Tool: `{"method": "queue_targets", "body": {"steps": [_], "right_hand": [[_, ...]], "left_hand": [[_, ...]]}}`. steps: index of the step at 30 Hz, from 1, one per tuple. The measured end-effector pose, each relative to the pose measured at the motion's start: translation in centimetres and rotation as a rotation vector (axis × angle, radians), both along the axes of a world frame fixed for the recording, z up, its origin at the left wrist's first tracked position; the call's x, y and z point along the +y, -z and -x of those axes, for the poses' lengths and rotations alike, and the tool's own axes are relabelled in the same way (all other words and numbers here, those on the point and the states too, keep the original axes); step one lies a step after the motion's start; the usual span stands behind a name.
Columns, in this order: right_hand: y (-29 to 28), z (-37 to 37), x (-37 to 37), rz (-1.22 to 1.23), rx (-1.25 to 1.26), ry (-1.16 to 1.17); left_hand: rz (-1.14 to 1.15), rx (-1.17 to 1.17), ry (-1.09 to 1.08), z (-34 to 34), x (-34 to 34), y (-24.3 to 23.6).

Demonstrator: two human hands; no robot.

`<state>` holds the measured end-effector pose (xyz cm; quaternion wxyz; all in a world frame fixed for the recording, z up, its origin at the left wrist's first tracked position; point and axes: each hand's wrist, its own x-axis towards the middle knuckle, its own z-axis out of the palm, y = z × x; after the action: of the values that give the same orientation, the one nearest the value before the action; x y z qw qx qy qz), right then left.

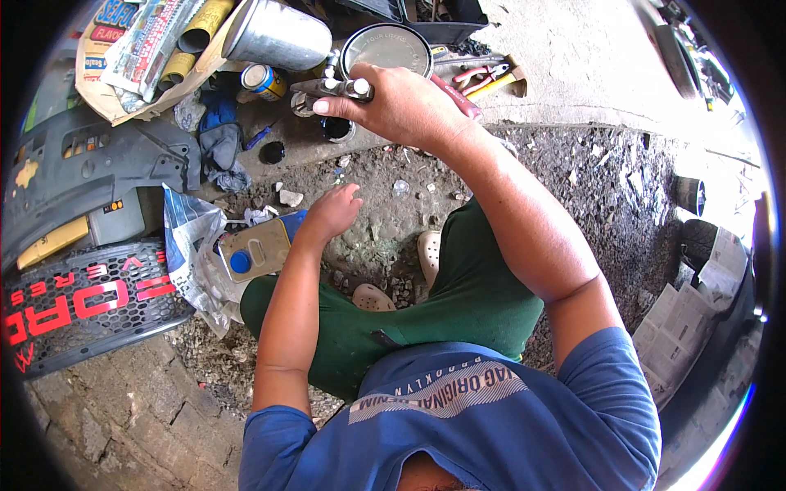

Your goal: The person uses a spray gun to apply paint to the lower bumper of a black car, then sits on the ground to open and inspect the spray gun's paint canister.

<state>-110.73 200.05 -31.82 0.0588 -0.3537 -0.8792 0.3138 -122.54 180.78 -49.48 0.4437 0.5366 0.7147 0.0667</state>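
My right hand [401,106] is closed around a metal spray gun [332,87] with shiny knobs, held over the cans. A silver metal cup [282,37] lies tilted just beyond it; whether the two are joined I cannot tell. Below the gun stands a small open can [337,129] with dark stuff inside. Nearby is a small can with a blue and yellow label [263,82]. My left hand [334,211] hovers over the dirt with its fingers loosely apart, holding nothing. Closest to it is a rectangular tin with a blue cap [255,250].
A large round tin [386,51], red-handled pliers [479,79] and a yellow hammer [509,78] lie at the far side. Left are a blue glove [219,135], a dark round lid [272,152] and a black car grille [90,307]. Newspaper [667,335] lies at right.
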Motion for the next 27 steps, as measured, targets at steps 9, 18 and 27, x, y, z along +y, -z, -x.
{"method": "queue_targets", "body": {"steps": [9, 18, 27], "right_hand": [[-0.1, 0.1, 0.0, -0.006, -0.007, -0.003], [0.2, 0.3, 0.2, 0.019, -0.035, -0.018], [0.3, 0.2, 0.4, 0.013, -0.025, -0.01]], "left_hand": [[0.022, -0.014, -0.007, 0.0, 0.1, 0.1], [0.008, 0.0, 0.011, -0.1, 0.1, 0.2], [0.026, -0.007, -0.007, 0.0, 0.2, -0.2]]}}
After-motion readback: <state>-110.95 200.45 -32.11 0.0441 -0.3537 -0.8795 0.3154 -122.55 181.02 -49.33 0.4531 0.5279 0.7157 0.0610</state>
